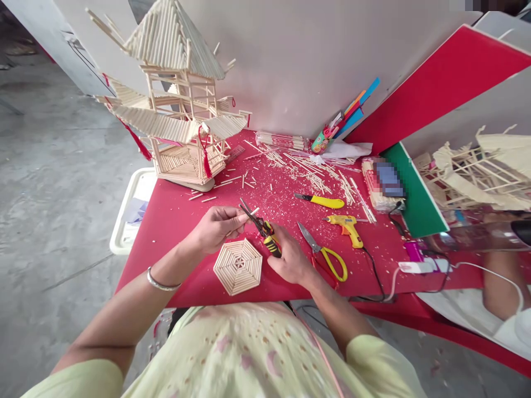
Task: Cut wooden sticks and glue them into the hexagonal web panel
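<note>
My left hand [222,225] pinches a thin pale wooden stick [254,212] between thumb and fingers. Wrapped round the black-and-yellow handles of a pair of snips [269,239] is my right hand [291,255]. Their dark, narrow jaws reach towards my left fingertips and cross the stick; whether they touch it I cannot tell. Just below both hands, a flat hexagonal panel [238,267] made of sticks in rings lies on the red tabletop [191,221]. Large scissors [317,247] with yellow handles rest to the right of my right hand.
A stick pagoda model [182,127] with red tassels stands at the back left. Loose sticks [309,171] and crumbs cover the back. A yellow-handled knife [326,201], glue gun [348,228] and power strip [423,267] lie rightward. Another person's arm [504,282] shows beyond the green board [417,193].
</note>
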The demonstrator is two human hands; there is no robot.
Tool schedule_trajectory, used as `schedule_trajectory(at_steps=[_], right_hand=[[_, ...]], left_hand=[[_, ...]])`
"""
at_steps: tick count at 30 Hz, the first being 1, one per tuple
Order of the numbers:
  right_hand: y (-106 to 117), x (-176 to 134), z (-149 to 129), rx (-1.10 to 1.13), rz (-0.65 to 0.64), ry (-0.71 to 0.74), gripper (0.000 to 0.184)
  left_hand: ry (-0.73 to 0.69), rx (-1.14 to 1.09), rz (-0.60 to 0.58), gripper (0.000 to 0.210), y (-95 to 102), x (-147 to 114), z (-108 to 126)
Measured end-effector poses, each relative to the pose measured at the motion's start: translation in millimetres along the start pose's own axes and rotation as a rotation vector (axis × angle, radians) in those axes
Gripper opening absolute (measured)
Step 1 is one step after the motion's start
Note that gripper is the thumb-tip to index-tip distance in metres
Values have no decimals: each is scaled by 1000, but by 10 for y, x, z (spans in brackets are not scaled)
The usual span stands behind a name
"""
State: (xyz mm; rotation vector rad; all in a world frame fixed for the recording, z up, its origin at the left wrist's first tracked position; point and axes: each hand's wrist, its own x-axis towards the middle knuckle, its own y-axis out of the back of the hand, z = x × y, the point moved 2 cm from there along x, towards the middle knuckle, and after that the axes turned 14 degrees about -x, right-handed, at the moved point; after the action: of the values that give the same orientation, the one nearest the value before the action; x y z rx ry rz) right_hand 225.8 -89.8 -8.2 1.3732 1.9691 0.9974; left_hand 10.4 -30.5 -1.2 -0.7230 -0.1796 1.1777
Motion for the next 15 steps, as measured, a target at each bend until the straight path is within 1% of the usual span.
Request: schedule_trajectory(at_steps=[4,6,10,12,15], right_hand=[[-19,0,-13,10,-14,-19,69],[-28,6,12,26,-20,0,73],[-33,15,90,49,-35,60,83],[-34,14,118,52,-44,67,84],[-39,8,115,37,-40,66,84]], left_hand=[[39,-79,2,33,10,16,-33],[64,-113,-16,33,14,29,-39],[172,-228,-99,30,14,50,-57],[208,-284,-129,27,16,52,-66],[226,-310,-156,25,16,46,-72]])
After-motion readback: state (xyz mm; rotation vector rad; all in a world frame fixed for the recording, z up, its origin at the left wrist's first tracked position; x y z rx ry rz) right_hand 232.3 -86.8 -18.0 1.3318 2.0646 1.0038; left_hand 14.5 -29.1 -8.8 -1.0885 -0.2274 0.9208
